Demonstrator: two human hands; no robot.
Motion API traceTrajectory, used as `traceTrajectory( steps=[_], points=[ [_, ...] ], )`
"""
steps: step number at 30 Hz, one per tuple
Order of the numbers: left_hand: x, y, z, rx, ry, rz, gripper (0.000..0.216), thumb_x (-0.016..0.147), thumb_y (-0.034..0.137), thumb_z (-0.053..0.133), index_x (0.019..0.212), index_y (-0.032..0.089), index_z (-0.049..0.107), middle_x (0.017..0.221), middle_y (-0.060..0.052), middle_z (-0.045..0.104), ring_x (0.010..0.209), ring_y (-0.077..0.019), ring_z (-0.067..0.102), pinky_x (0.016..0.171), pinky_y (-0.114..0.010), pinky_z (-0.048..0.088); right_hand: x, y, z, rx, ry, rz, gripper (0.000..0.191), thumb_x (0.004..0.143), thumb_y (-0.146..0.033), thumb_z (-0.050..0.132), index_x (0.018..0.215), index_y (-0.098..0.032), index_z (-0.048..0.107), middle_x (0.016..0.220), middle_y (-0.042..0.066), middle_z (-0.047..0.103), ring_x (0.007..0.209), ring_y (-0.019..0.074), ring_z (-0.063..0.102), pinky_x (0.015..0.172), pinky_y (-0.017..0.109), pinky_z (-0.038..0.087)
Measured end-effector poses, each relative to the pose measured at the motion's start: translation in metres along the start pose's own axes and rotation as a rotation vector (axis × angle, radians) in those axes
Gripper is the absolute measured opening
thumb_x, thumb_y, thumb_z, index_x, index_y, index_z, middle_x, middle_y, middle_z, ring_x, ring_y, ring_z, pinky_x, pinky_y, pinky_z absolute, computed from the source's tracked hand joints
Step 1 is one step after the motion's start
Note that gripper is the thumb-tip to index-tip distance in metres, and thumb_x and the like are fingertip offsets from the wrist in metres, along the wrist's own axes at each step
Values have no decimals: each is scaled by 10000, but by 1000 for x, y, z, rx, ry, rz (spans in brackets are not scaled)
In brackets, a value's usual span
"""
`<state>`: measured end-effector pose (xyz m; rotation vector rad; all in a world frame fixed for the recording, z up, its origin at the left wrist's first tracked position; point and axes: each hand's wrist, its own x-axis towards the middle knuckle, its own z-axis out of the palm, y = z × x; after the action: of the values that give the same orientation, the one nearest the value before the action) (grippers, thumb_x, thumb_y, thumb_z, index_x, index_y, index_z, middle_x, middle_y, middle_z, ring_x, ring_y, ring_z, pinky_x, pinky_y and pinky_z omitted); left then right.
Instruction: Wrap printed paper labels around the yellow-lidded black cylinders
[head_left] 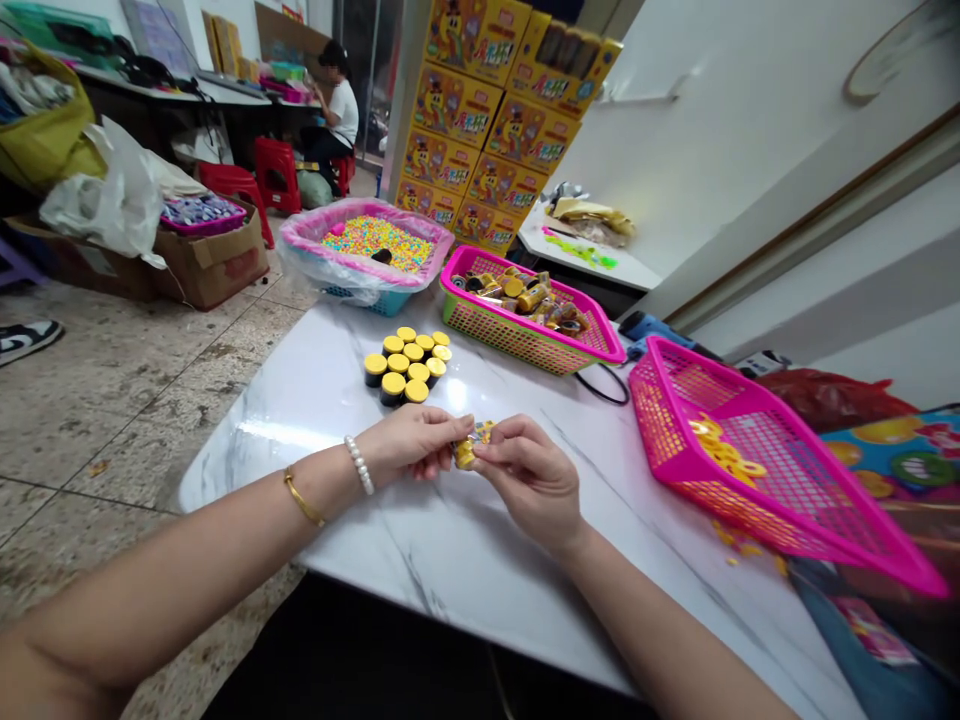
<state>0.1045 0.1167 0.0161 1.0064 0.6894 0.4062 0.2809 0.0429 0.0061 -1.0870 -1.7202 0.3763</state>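
Note:
Over the near middle of the marble-patterned table (360,530), my left hand (416,440) pinches one side of a small yellow printed packet (465,455). My right hand (532,475) is closed on its other side, thumb against fingertips. The fingers cover much of the packet, so its full shape is hidden. Just beyond my left hand stands a cluster of black cups with yellow lids (397,363), upright and close together. Behind them, a pink and green basket (525,345) holds many small yellow-and-brown wrapped cups (529,295).
A plastic-lined basket (300,245) of colourful candy beads (390,245) stands at the back left. To the right, a pink basket (660,430) contains yellow rings (724,450). Stacked yellow cartons (457,105) rise behind the table. A person (341,110) sits at a far bench.

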Motion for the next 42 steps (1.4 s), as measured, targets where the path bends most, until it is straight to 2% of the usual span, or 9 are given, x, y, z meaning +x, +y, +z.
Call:
traceTrajectory(
  steps=[6,10,14,18,22,29,36,39,42],
  points=[
    [3,-2,-2,-62,-24,26,469,733,550,781,701,104,639,534,4,574,407,-45,468,386,-159,337,-2,-3,1,-195,97,-234,181,809,-72,708,805,-251,684,812,19,580,685,142,612,606,284,563],
    [5,1,-4,-126,-9,22,438,780,521,755,723,104,635,547,9,586,405,-36,461,388,-154,340,0,6,-4,-120,131,-100,139,833,-143,728,913,-242,671,952,35,595,743,146,668,612,279,610],
    [4,1,-2,-96,35,-1,464,777,548,749,714,105,626,541,4,589,394,-42,473,372,-163,334,3,8,-5,-28,-30,-3,390,807,-246,788,1170,-273,649,1138,67,605,882,185,719,724,326,654],
    [0,1,0,-1,27,-43,466,749,568,762,704,138,588,484,39,543,329,-32,402,320,-164,238,2,3,-3,-86,-89,-154,195,822,-152,763,976,-270,747,981,43,661,878,170,700,779,308,629],
    [-1,3,0,62,-4,-88,478,756,611,727,706,167,558,426,78,479,270,-20,283,293,-176,111,-4,3,0,76,-59,-69,125,797,-127,782,825,-243,742,915,19,615,748,133,679,691,288,634],
    [-3,3,-3,51,-31,-81,600,650,736,715,694,151,591,408,66,488,267,-32,308,284,-180,155,-2,5,2,189,-139,95,216,790,-223,799,993,-252,734,1080,50,567,774,129,691,643,263,652],
    [0,5,0,-45,69,-187,522,921,632,469,754,150,575,382,33,496,245,-59,322,292,-189,164,20,6,-9,198,-180,170,104,775,-265,807,848,-230,741,912,28,627,684,118,661,579,242,608],
    [-1,7,1,-172,66,-154,496,962,609,413,1011,137,558,512,-10,618,298,-73,429,331,-179,255,52,15,-30,214,-83,243,181,728,-320,836,826,-222,719,879,16,643,658,139,689,600,295,633],
    [-3,9,2,-155,76,-147,514,966,600,424,1108,117,526,548,-21,629,333,-80,456,355,-184,284,101,30,-67,46,200,263,270,707,-345,836,916,-230,710,897,12,673,696,160,712,672,348,653]
  ],
)
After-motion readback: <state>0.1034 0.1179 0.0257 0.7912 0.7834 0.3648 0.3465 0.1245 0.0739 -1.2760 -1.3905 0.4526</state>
